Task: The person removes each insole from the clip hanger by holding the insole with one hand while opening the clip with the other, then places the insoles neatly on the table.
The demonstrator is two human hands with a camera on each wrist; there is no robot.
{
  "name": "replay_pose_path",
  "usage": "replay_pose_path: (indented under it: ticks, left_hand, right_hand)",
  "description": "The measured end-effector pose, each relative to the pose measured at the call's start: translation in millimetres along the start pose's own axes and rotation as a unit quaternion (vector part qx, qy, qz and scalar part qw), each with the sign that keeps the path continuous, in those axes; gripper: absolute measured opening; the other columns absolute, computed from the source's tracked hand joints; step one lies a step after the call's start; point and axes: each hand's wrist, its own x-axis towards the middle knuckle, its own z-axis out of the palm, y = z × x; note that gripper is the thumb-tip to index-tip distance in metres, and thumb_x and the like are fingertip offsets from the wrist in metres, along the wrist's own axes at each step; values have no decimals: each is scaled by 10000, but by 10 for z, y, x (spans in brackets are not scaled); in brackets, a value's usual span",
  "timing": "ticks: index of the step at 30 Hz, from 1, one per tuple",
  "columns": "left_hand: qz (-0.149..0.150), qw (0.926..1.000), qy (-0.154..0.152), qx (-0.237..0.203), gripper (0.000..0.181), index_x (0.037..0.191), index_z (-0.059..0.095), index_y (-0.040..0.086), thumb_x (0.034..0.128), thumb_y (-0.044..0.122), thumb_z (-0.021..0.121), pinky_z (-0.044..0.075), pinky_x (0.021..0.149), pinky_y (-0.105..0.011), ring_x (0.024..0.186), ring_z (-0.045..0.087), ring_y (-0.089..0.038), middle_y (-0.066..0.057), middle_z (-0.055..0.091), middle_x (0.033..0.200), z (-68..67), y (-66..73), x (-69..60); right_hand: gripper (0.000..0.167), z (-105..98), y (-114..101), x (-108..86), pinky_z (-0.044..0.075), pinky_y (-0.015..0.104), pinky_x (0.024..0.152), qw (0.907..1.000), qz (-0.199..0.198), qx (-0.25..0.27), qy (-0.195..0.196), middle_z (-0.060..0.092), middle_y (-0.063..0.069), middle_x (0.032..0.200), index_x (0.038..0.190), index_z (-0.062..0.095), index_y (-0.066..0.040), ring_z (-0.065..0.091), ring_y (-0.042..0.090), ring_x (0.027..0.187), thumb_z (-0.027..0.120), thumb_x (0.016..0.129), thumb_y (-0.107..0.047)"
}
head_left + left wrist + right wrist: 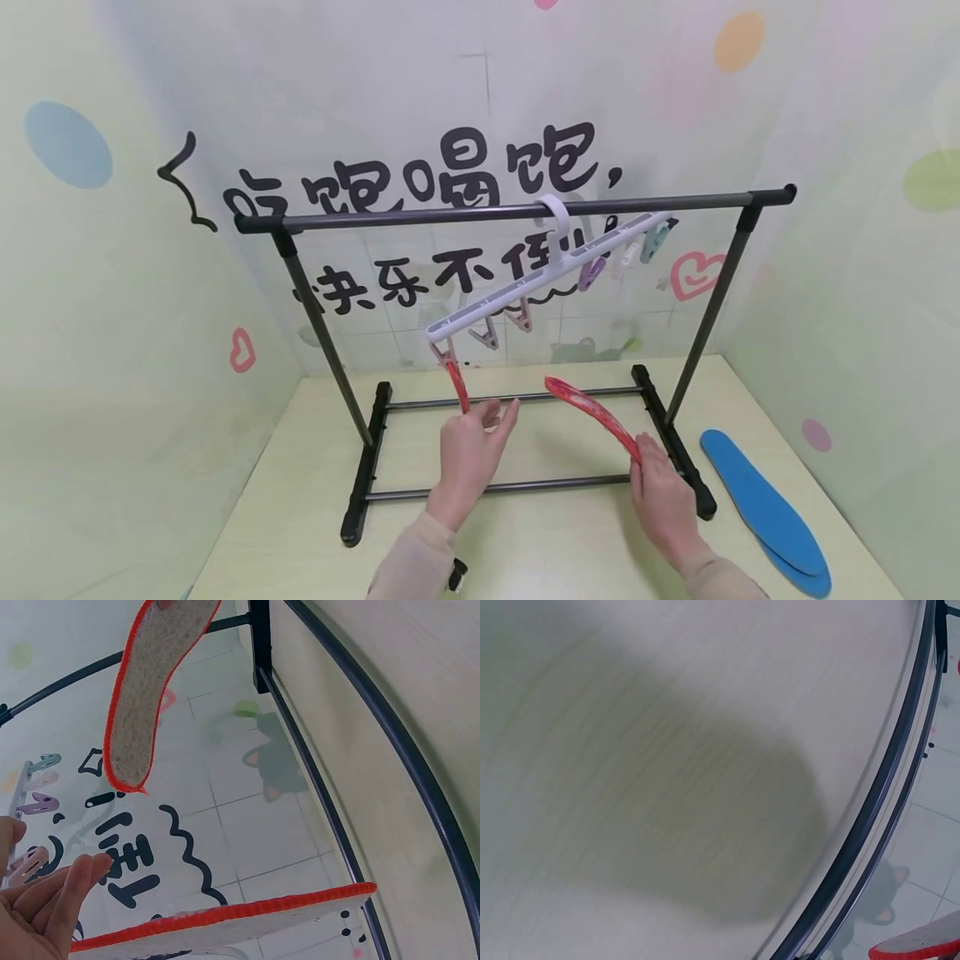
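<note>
A red-edged insole [457, 385] hangs from the clip [443, 353] at the near left end of a white hanger [495, 302]. My left hand [471, 450] is at its lower part, fingers loosely spread; whether they touch it I cannot tell. The left wrist view shows that hand [52, 907] beside the clipped insole [225, 915]. My right hand [663, 496] pinches one end of a second red-edged insole [592, 408], whose free end points up and left. Its greyish face [139, 697] shows in the left wrist view. In the right wrist view, only the insole's tip [919, 946] appears.
The hanger hooks over the top bar [420, 217] of a black rack on the table [285, 500]. Several other clips [592, 273] hang along it. Blue insoles [765, 500] lie right of the rack. A small black item [457, 575] is near the left sleeve.
</note>
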Motion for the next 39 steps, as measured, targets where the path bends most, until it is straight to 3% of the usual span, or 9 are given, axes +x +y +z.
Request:
replay_pose_path:
  ticks: [6, 14, 19, 26, 35, 39]
  left_hand:
    - [-112, 9998, -150, 31, 427, 1029, 752, 5, 941, 410, 649, 599, 721, -367, 784, 759, -197, -145, 766, 920, 35, -51, -73]
    - [-237, 9992, -326, 16, 435, 1028, 754, 10, 943, 421, 641, 601, 718, -361, 778, 758, -190, -137, 768, 903, 59, -63, -182]
    - [-308, 9988, -379, 33, 434, 1018, 755, 11, 940, 424, 644, 598, 712, -348, 763, 756, -174, -125, 771, 903, 81, -88, -278]
    - [-157, 9982, -566, 90, 480, 987, 752, -7, 952, 452, 618, 596, 663, -324, 730, 753, -166, -134, 768, 861, 147, -139, -445]
    - [207, 9994, -134, 228, 321, 916, 771, 26, 896, 342, 714, 587, 624, -292, 671, 743, -129, -100, 767, 799, 203, -170, -550]
    - [250, 9994, -104, 229, 309, 898, 773, 31, 890, 335, 722, 584, 607, -284, 666, 741, -126, -95, 765, 781, 211, -189, -590]
  right_hand:
    - [410, -141, 107, -43, 556, 530, 777, 9999, -11, -105, -12, 688, 281, 1124, 1154, 659, 113, 695, 416, 1002, 702, 768, -19]
    - [405, -326, 268, -186, 559, 561, 701, 9997, 36, -225, -106, 682, 266, 1157, 1181, 649, 99, 690, 437, 987, 685, 800, -30]
    - [420, -435, 374, -279, 556, 580, 658, 9981, 307, -463, -278, 687, 272, 1135, 1167, 653, 98, 689, 447, 965, 727, 770, -17]
    - [415, -594, 527, -395, 545, 596, 684, 9921, 728, -806, -626, 672, 301, 1129, 1158, 644, 130, 669, 486, 964, 744, 778, -1]
    - [325, -705, 829, -556, 528, 624, 677, 9926, 710, -930, -333, 655, 332, 1117, 1150, 632, 141, 652, 516, 955, 626, 881, -41]
    - [307, -718, 974, -645, 522, 623, 637, 9929, 667, -966, -168, 657, 337, 1096, 1128, 632, 138, 652, 513, 936, 556, 930, -84]
